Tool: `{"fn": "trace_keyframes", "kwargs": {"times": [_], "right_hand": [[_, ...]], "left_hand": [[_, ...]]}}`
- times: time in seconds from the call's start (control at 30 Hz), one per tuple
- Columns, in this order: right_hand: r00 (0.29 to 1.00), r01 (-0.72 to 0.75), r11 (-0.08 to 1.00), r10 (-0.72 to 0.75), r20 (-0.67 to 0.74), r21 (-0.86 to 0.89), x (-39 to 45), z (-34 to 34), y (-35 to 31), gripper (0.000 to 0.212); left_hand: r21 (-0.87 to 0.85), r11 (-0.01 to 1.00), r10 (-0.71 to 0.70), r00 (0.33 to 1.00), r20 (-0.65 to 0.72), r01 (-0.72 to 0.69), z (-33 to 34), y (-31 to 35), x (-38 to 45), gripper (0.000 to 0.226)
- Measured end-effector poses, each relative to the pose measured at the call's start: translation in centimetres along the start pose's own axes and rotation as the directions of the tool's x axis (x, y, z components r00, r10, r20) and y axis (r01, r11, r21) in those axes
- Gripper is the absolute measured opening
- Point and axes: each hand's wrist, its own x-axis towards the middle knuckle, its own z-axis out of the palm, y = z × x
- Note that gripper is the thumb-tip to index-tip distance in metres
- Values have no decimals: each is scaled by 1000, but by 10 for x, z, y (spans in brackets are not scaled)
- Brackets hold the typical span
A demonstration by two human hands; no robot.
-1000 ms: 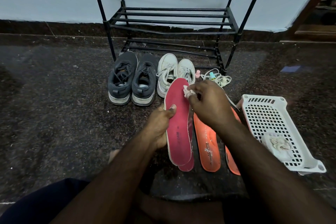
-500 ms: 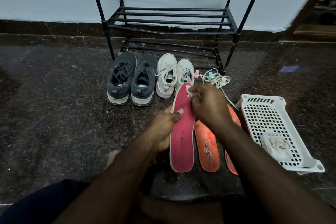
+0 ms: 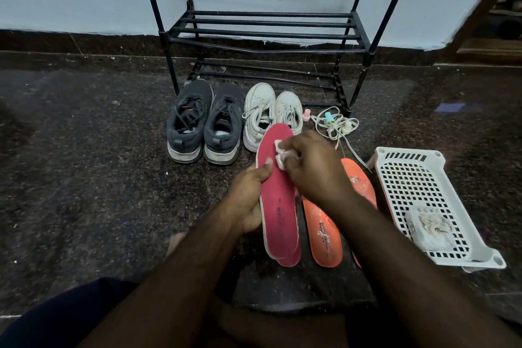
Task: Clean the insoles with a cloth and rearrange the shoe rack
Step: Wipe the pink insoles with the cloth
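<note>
Two hands: both on one red insole, frame centre.
Left hand: fingers curled round insole's 9 o'clock edge, thumb on top.
Right hand: fingers pinched on white cloth, pressed to insole's forepart.
Orange insoles: on floor, 3 o'clock of red one.
Shoe rack: 12 o'clock, against wall.

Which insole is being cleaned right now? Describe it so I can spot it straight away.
Start at the black shoe rack by the wall, then come down past the white shoes on the floor. Just in front of them the left hand holds a pink insole by its edge while the right hand presses a cloth on it. Its neighbours to the right are orange and lie on the floor.
</note>
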Motion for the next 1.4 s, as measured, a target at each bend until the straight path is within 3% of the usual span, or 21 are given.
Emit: {"fn": "trace_keyframes", "kwargs": {"times": [0.1,0.3,0.47,0.77,0.9,1.0,1.17,1.23,1.3,1.4], "right_hand": [[990,90,982,-70,122,-167,-5,15,-5,24],[944,152,974,-94,315,-165,-18,25,-24,20],[991,56,988,-36,131,-146,-12,17,-13,24],[922,16,999,3,387,-45,-26,15,-35,22],[971,7,999,6,240,-51,-20,14,-29,26],[954,72,987,-25,298,-147,-24,26,-32,26],[894,-31,996,-11,447,86,-28,13,-31,19],[911,-144,957,29,412,250,-23,4,-25,20],[932,-278,833,113,343,479,-16,-5,-20,24],[904,-425,525,208,373,737,-10,-19,-19,27]], "left_hand": [[-87,994,-68,997,-23,66,0,-5,2,57],[-118,991,-82,991,-105,70,-9,4,6,64],[-129,992,-20,992,-123,4,-7,7,4,63],[-144,989,-3,975,-223,-30,-11,15,5,74],[-133,989,39,975,-217,-70,-8,16,1,66],[-147,986,43,971,-236,-79,-9,14,3,68],[-148,987,27,967,-254,-67,-14,18,7,73],[-148,988,15,977,-213,-48,-15,22,4,74],[-160,987,1,985,-174,-30,-17,23,3,74],[-198,979,24,991,-134,-51,-18,24,2,75]]}}
